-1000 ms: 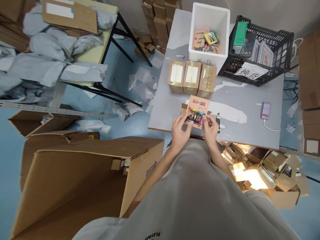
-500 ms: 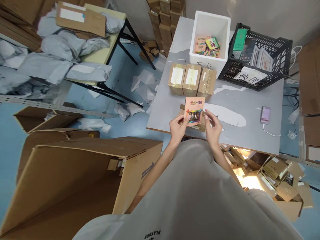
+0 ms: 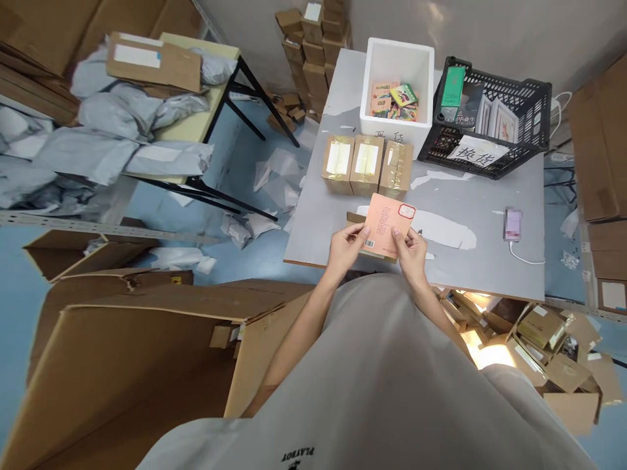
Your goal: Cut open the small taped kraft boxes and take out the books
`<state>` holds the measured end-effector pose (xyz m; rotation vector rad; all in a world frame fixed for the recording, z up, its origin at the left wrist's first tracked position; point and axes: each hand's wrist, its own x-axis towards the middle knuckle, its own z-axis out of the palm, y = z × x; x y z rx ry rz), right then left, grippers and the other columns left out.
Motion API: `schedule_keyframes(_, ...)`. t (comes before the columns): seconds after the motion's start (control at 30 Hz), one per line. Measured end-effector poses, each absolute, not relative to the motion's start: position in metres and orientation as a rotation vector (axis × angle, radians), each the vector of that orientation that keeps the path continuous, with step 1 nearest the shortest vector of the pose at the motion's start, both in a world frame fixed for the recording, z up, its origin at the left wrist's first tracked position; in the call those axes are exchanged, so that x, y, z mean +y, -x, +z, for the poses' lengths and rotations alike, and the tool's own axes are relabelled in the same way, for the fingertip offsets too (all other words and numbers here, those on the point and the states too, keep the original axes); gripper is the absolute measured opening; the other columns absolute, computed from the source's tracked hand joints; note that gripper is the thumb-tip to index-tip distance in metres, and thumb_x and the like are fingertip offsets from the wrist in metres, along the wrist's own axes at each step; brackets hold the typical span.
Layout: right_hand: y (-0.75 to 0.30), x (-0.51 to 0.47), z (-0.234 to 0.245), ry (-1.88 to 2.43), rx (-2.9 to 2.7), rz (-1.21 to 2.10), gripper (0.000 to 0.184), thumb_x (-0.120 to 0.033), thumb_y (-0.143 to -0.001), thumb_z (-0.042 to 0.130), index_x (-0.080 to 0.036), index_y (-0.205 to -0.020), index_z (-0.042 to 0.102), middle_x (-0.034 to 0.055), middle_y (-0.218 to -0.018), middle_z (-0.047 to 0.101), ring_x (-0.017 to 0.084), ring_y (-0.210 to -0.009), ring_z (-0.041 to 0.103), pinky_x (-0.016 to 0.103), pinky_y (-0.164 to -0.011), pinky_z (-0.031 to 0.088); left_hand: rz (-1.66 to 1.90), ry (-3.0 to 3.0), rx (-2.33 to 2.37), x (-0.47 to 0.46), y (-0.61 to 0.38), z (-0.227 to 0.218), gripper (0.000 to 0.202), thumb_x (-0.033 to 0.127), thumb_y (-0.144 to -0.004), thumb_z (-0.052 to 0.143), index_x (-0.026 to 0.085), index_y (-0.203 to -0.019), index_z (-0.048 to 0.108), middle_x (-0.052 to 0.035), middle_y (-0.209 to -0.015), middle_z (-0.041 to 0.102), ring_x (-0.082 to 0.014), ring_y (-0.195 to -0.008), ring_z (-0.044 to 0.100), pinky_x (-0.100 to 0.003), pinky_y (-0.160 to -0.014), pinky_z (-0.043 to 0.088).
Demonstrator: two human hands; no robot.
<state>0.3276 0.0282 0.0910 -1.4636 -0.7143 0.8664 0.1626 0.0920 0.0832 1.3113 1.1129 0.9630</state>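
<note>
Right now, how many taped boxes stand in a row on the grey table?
3: left box, middle box and right box, side by side beyond the held booklet. None looks hidden.

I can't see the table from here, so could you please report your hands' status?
Left hand and right hand both gripping the pink book. Barcode facing the camera. Small cardboard box partly hidden behind the book, apparently not obstructing.
</note>
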Motion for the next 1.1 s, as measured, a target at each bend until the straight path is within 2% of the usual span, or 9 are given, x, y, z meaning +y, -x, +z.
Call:
schedule_keyframes(0.17,-0.329,0.035,0.086,1.434,-0.688,0.916,0.074,-0.087,-0.086,0.083,-0.019,-0.115,0.085,0.0139,-0.114,0.091,0.032,-0.107,0.086,0.048,-0.096,0.073,1.002,-1.088,1.082,0.095,-0.162,0.080,0.062,0.081,-0.081,0.094,0.021,-0.099,0.092,-0.0090,-0.098,0.087,-0.0261,-0.095,0.079,-0.040,-0.090,0.068)
schedule_keyframes(0.27,-0.326,0.035,0.087,1.481,-0.693,0.759,0.076,-0.083,-0.092,0.080,-0.019,-0.132,0.085,0.0179,-0.140,0.085,0.034,-0.133,0.081,0.054,-0.116,0.067,1.137,-1.140,1.175,0.092,-0.164,0.080,0.061,0.080,-0.083,0.092,0.021,-0.099,0.092,-0.0083,-0.099,0.086,-0.0235,-0.093,0.078,-0.037,-0.088,0.066)
schedule_keyframes(0.33,-0.317,0.032,0.090,1.501,-0.729,0.747,0.074,-0.081,-0.096,0.078,-0.020,-0.138,0.084,0.0179,-0.147,0.082,0.033,-0.137,0.080,0.054,-0.120,0.065,1.206,-1.227,1.227,0.088,-0.166,0.082,0.056,0.077,-0.090,0.089,0.022,-0.101,0.092,-0.0078,-0.099,0.084,-0.0214,-0.090,0.076,-0.034,-0.083,0.064)
schedule_keyframes(0.5,-0.293,0.023,0.101,1.432,-0.806,0.915,0.062,-0.075,-0.093,0.085,-0.022,-0.127,0.087,0.0104,-0.126,0.088,0.030,-0.118,0.084,0.047,-0.110,0.069,1.245,-1.525,1.173,0.064,-0.179,0.090,0.036,0.059,-0.108,0.076,0.028,-0.112,0.094,-0.0076,-0.102,0.083,-0.0221,-0.096,0.079,-0.035,-0.088,0.065)
schedule_keyframes(0.6,-0.298,0.025,0.106,1.467,-0.824,0.849,0.058,-0.078,-0.098,0.075,-0.022,-0.106,0.085,0.0057,-0.097,0.086,0.027,-0.098,0.081,0.040,-0.094,0.070,1.195,-1.662,1.044,0.057,-0.179,0.092,0.032,0.054,-0.111,0.073,0.029,-0.118,0.093,-0.0089,-0.113,0.085,-0.0250,-0.111,0.081,-0.041,-0.104,0.065)
schedule_keyframes(0.67,-0.307,0.028,0.107,1.473,-0.814,0.839,0.061,-0.081,-0.099,0.071,-0.021,-0.098,0.083,0.0047,-0.087,0.082,0.025,-0.088,0.077,0.037,-0.083,0.068,1.179,-1.654,1.057,0.062,-0.171,0.092,0.031,0.052,-0.109,0.075,0.029,-0.121,0.092,-0.0094,-0.117,0.086,-0.0258,-0.113,0.080,-0.042,-0.105,0.065)
schedule_keyframes(0.8,-0.322,0.031,0.102,1.404,-0.757,0.962,0.066,-0.086,-0.091,0.078,-0.022,-0.104,0.086,0.0059,-0.094,0.085,0.027,-0.089,0.079,0.040,-0.082,0.070,1.198,-1.371,1.249,0.085,-0.147,0.088,0.027,0.049,-0.103,0.080,0.024,-0.104,0.091,-0.0085,-0.108,0.086,-0.0242,-0.101,0.078,-0.036,-0.090,0.063)
schedule_keyframes(0.9,-0.324,0.030,0.098,1.364,-0.722,1.070,0.071,-0.088,-0.086,0.081,-0.022,-0.113,0.088,0.0074,-0.102,0.088,0.030,-0.097,0.083,0.045,-0.087,0.072,1.156,-1.173,1.232,0.096,-0.136,0.083,0.022,0.044,-0.090,0.089,0.023,-0.091,0.089,-0.0069,-0.097,0.086,-0.0245,-0.097,0.078,-0.036,-0.090,0.063)
schedule_keyframes(1.1,-0.323,0.027,0.096,1.337,-0.654,1.145,0.072,-0.087,-0.083,0.087,-0.024,-0.118,0.088,0.0073,-0.114,0.090,0.033,-0.108,0.084,0.047,-0.096,0.073,1.076,-0.912,1.179,0.098,-0.136,0.080,0.034,0.048,-0.078,0.096,0.021,-0.099,0.091,-0.0092,-0.106,0.088,-0.0228,-0.096,0.079,-0.034,-0.085,0.062)
